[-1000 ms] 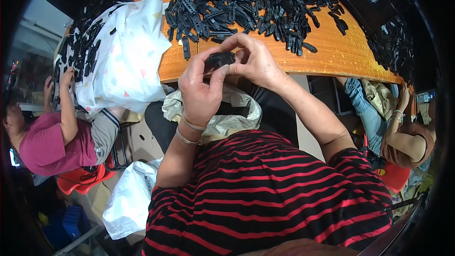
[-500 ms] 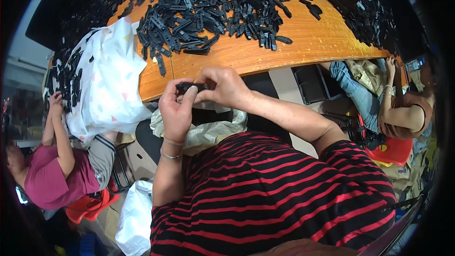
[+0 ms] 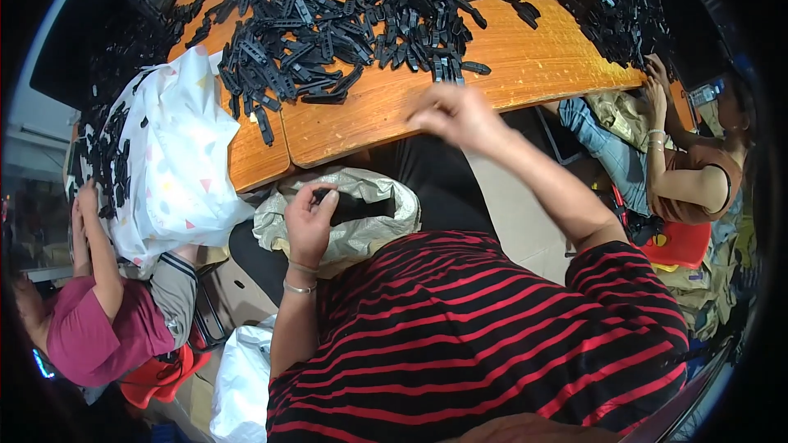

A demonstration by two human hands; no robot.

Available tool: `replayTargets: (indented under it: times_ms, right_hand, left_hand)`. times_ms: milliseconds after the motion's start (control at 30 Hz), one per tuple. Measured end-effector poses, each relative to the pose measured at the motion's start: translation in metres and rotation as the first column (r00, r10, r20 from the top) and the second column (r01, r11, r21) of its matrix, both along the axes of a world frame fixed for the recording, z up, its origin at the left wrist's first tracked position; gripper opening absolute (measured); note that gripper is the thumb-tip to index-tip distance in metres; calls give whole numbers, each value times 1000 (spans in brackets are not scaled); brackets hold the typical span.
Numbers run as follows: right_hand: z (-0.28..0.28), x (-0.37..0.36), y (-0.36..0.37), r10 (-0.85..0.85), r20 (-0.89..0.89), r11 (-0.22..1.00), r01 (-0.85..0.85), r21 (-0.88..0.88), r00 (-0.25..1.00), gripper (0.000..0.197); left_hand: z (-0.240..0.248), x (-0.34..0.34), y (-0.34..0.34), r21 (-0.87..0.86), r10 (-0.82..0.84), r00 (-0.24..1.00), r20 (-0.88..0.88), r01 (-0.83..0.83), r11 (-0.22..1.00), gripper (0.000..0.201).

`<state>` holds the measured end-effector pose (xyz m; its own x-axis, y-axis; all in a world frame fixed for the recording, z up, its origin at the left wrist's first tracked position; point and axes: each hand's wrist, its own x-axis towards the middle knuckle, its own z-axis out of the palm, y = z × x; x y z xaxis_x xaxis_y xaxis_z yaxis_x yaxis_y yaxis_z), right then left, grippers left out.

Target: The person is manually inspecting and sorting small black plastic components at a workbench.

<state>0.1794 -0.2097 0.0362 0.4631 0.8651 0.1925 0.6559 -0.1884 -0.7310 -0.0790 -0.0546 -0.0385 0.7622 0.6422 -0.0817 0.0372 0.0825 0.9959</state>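
L hand, fingers pinching black plastic pc, best held steady nr open sack; R hand, fingers curled, blurred, contents unclear, nr worktop.

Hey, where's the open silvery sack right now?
In the head view, the silvery sack sits left of centre, between the front edge of the wooden table and the striped shirt, with the person's left hand over its left part.
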Motion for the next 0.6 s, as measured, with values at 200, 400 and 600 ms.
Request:
replayTargets:
  times_ms: [200, 400, 600]
  right_hand:
    - [-5, 84, -40, -251, 624, 897, 420, -138, 740, 26]
    - [-3, 98, -47, -148, 594, 924, 324, -202, 791, 19]
    - [13, 78, -32, -237, 467, 936, 329, -125, 852, 24]
  left_hand:
    - [-20, -21, 8, 437, -40, 928, -371, 212, 874, 22]
    - [41, 8, 35, 579, 306, 944, -123, -182, 795, 20]
    - [41, 52, 97, 889, 574, 807, -138, -154, 431, 23]
